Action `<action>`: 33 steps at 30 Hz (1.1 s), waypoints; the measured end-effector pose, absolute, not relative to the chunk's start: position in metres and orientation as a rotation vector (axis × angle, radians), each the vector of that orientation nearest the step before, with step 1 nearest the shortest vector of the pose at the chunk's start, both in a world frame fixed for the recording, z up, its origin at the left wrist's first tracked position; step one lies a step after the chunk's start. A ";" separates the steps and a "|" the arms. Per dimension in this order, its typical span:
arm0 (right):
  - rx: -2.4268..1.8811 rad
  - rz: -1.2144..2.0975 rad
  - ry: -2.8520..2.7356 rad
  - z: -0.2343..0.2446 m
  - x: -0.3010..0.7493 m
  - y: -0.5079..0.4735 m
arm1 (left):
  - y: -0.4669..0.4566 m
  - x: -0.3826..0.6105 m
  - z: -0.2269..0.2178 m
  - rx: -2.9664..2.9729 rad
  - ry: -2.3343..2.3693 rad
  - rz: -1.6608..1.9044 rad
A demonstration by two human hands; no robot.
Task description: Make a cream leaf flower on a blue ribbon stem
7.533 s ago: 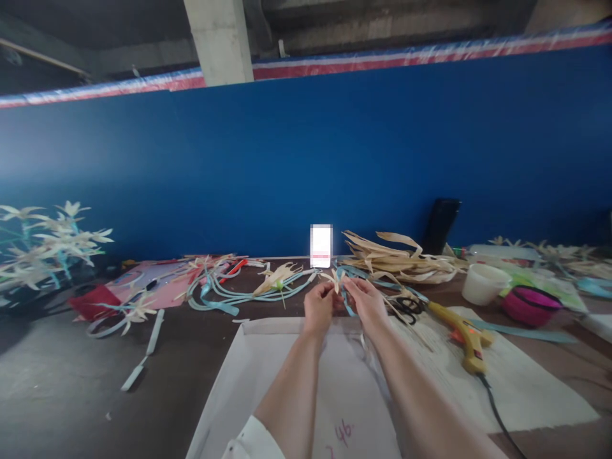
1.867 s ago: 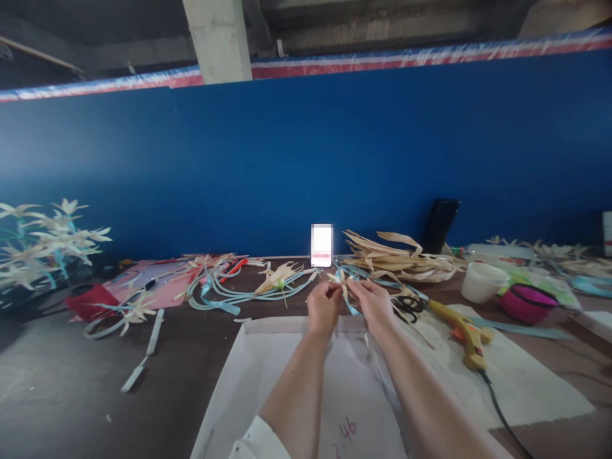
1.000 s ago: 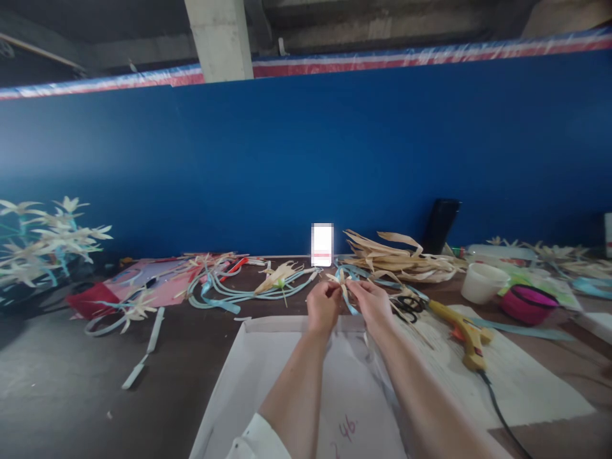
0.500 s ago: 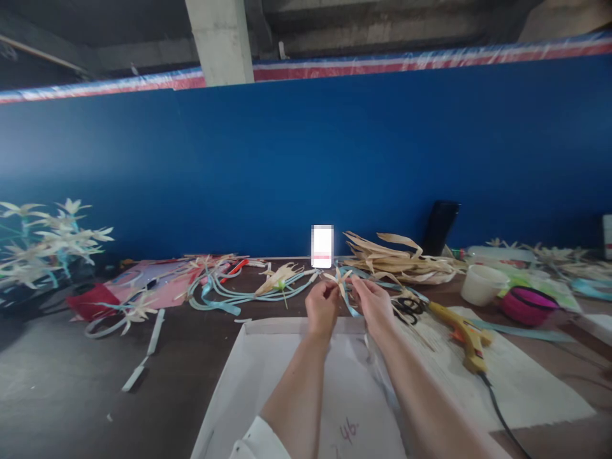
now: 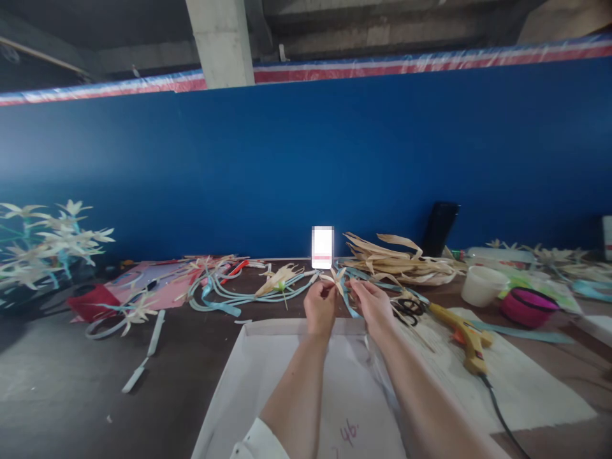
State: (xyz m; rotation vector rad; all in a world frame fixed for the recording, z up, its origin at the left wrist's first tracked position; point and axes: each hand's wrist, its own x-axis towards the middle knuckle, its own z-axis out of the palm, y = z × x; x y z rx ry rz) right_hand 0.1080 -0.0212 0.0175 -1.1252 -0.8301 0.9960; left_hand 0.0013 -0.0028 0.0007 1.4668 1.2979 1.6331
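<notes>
Above the far edge of a white cardboard tray (image 5: 282, 326), my left hand (image 5: 319, 311) is closed in a pinch on a small cream husk flower (image 5: 339, 280) with pointed petals. A light blue ribbon (image 5: 351, 309) hangs just below the flower. My right hand (image 5: 375, 307) is close on the flower's right, thumb and fingers pinched together; what they hold, if anything, is too small to make out. Black scissors (image 5: 410, 309) lie beside my right wrist.
A yellow glue gun (image 5: 463, 335) with a cord rests on white paper (image 5: 521, 389) at right. Dried husks (image 5: 401, 261) lie behind my right hand. Blue-wrapped stems (image 5: 253, 294), a white cup (image 5: 484, 285), a pink container (image 5: 528, 307) and finished flowers (image 5: 62, 239) surround the tray.
The flower has turned and shifted slightly left in my left hand. A small gap now shows between its petals and my right fingertips. The things on the table have stayed put.
</notes>
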 end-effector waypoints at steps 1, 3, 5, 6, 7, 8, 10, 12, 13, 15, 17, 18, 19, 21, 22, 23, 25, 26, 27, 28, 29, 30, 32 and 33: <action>-1.129 1.004 -0.853 0.018 0.108 -0.022 | -0.004 0.001 0.002 1.478 1.312 1.638; -1.137 1.020 -0.917 0.020 0.108 -0.025 | -0.007 0.000 0.004 1.494 1.338 1.665; -1.142 1.047 -0.989 0.021 0.108 -0.027 | -0.009 0.000 0.007 1.508 1.363 1.688; -1.137 1.058 -1.022 0.022 0.108 -0.029 | -0.009 0.000 0.007 1.513 1.375 1.690; -1.131 1.063 -1.047 0.023 0.108 -0.029 | -0.010 0.000 0.008 1.517 1.385 1.684; -1.126 1.059 -1.064 0.023 0.107 -0.030 | -0.011 0.000 0.009 1.520 1.394 1.673; -1.119 1.049 -1.074 0.024 0.106 -0.031 | -0.012 0.000 0.010 1.525 1.403 1.648; -1.118 1.047 -1.071 0.024 0.105 -0.031 | -0.014 0.000 0.011 1.526 1.400 1.630; -1.118 1.052 -1.072 0.025 0.104 -0.032 | -0.015 -0.001 0.012 1.525 1.394 1.626; -1.117 1.064 -1.078 0.025 0.103 -0.032 | -0.016 -0.001 0.013 1.519 1.378 1.630; -1.114 1.074 -1.087 0.027 0.102 -0.033 | -0.017 -0.001 0.013 1.515 1.368 1.642; -1.109 1.078 -1.092 0.027 0.102 -0.033 | -0.016 -0.001 0.013 1.515 1.366 1.646; -1.101 1.080 -1.101 0.028 0.101 -0.034 | -0.016 -0.001 0.013 1.515 1.367 1.648; -1.081 1.075 -1.131 0.029 0.100 -0.035 | -0.014 0.000 0.011 1.516 1.377 1.641; -1.079 1.066 -1.150 0.029 0.099 -0.036 | -0.013 0.000 0.010 1.515 1.381 1.637; -1.083 1.055 -1.163 0.030 0.098 -0.036 | -0.013 0.000 0.009 1.513 1.382 1.633; -1.093 1.054 -1.166 0.031 0.096 -0.038 | -0.011 0.000 0.007 1.506 1.377 1.626; -1.093 1.067 -1.156 0.032 0.095 -0.039 | -0.011 0.000 0.006 1.502 1.371 1.622; -1.085 1.083 -1.145 0.033 0.095 -0.039 | -0.011 0.000 0.006 1.498 1.365 1.617; -1.075 1.098 -1.137 0.033 0.094 -0.040 | -0.011 0.000 0.006 1.494 1.362 1.611; -1.064 1.108 -1.133 0.034 0.094 -0.040 | -0.012 0.000 0.006 1.493 1.363 1.605; -1.056 1.113 -1.135 0.034 0.094 -0.041 | -0.012 0.000 0.007 1.495 1.365 1.601; -1.051 1.115 -1.144 0.034 0.094 -0.041 | -0.014 -0.001 0.008 1.503 1.371 1.599; -1.051 1.117 -1.150 0.034 0.094 -0.041 | -0.014 -0.001 0.009 1.505 1.371 1.601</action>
